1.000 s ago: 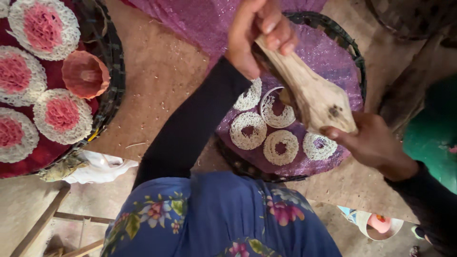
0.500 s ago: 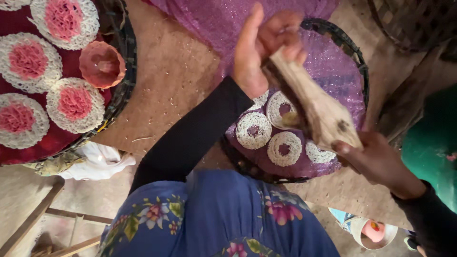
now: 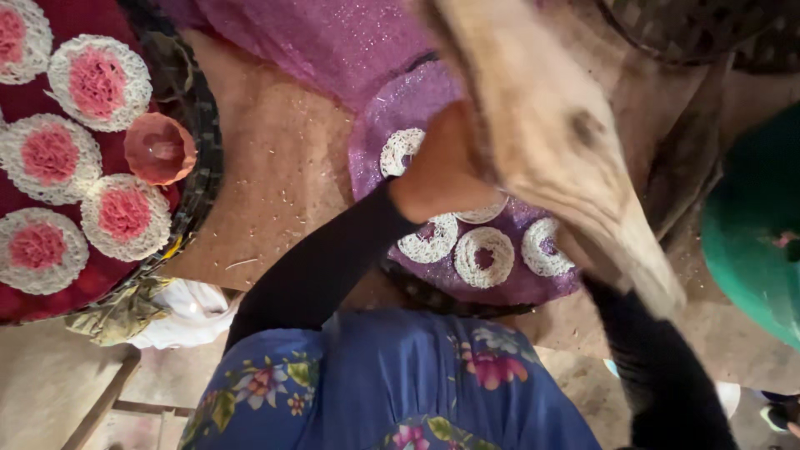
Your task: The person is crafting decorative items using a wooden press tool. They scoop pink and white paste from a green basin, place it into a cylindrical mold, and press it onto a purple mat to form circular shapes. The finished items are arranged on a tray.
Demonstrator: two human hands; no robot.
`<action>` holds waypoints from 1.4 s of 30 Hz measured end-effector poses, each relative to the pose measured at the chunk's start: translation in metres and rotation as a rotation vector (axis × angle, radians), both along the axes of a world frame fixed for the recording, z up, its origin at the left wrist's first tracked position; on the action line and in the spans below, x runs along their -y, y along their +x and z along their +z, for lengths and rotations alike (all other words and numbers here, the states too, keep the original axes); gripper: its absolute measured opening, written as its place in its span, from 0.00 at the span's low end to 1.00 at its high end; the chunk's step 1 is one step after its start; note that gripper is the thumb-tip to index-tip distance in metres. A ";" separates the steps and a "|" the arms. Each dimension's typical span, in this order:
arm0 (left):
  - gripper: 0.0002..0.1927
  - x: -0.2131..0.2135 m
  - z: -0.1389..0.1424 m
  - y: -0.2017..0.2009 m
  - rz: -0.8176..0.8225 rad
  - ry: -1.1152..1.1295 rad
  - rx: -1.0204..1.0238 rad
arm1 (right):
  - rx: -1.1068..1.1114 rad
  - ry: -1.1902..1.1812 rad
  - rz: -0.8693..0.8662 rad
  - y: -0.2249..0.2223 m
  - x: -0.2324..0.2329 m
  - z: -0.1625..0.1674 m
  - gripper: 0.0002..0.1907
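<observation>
Two hands work at one pale wooden press [image 3: 550, 158], which looms blurred across my view and hides much of the purple tray [image 3: 392, 108] under it. My left hand [image 3: 437, 179] sits against the press's underside, fingers tucked behind it, so I cannot tell how firmly it grips. My right hand [image 3: 596, 258] is almost wholly hidden at the press's lower end; only a dark sleeve shows, and I cannot tell whether it is clamped. I count five white noodle rounds [image 3: 483, 254] on the purple tray, several partly covered, near its front edge. On the red tray [image 3: 200, 167] at left, cut off by the frame, six pink-centred rounds [image 3: 123, 215] show, plus one small clay cup [image 3: 160, 148] by its right rim.
</observation>
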State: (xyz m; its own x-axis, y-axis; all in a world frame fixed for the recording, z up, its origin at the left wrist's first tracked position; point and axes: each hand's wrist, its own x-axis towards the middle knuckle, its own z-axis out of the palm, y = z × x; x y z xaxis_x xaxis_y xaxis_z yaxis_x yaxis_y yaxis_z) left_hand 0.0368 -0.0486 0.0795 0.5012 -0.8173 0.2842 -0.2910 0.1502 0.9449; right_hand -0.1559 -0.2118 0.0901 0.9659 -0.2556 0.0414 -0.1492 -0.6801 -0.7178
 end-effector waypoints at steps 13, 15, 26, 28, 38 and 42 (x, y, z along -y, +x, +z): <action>0.23 -0.051 0.005 0.015 0.163 -0.262 -0.086 | -0.033 -0.189 0.172 0.036 -0.044 -0.037 0.25; 0.23 -0.052 0.002 0.015 0.182 -0.249 -0.056 | 0.039 -0.216 0.152 0.030 -0.041 -0.037 0.27; 0.22 -0.053 0.005 0.011 0.108 -0.194 -0.147 | -0.070 -0.115 0.182 0.027 -0.042 -0.035 0.39; 0.22 -0.055 0.003 0.010 0.111 -0.201 -0.136 | -0.071 -0.112 0.184 0.027 -0.042 -0.034 0.37; 0.29 -0.054 -0.011 0.009 0.107 -0.263 -0.406 | -0.013 -0.583 0.215 0.016 -0.016 -0.036 0.41; 0.31 -0.062 -0.013 0.012 0.108 -0.232 -0.430 | -0.007 -0.306 -0.049 0.003 0.017 -0.038 0.58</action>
